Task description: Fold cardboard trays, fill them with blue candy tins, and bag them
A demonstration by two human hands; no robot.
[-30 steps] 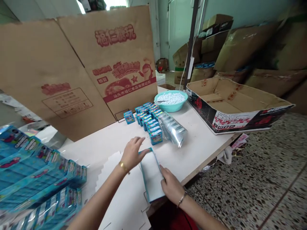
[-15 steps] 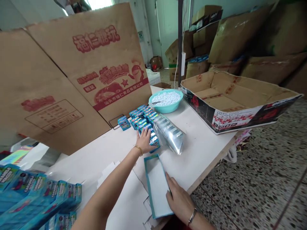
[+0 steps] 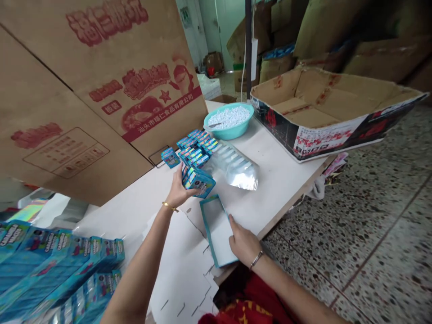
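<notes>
My left hand (image 3: 179,186) is wrapped round a short row of small blue printed boxes (image 3: 201,182), thumb on the near side and fingers at the far end. More small blue boxes (image 3: 199,141) stand in rows just behind. In front of them, my right hand (image 3: 243,240) grips the right side of a shallow open box (image 3: 221,245) with blue edges and a white inside. Nothing lies in that box. A clear plastic bag (image 3: 241,173) lies to the right of the rows, with what look like flat strips inside.
A turquoise basin (image 3: 232,130) of small white pieces sits at the back with a utensil in it. To the right is a large open carton (image 3: 297,139); a tall brown carton (image 3: 135,99) stands at left. Stacked blue display boxes (image 3: 60,270) fill the near left.
My left hand has closed on a row of small boxes and drawn it away from the others, towards the shallow box. My right hand still holds that box. The view has shifted.
</notes>
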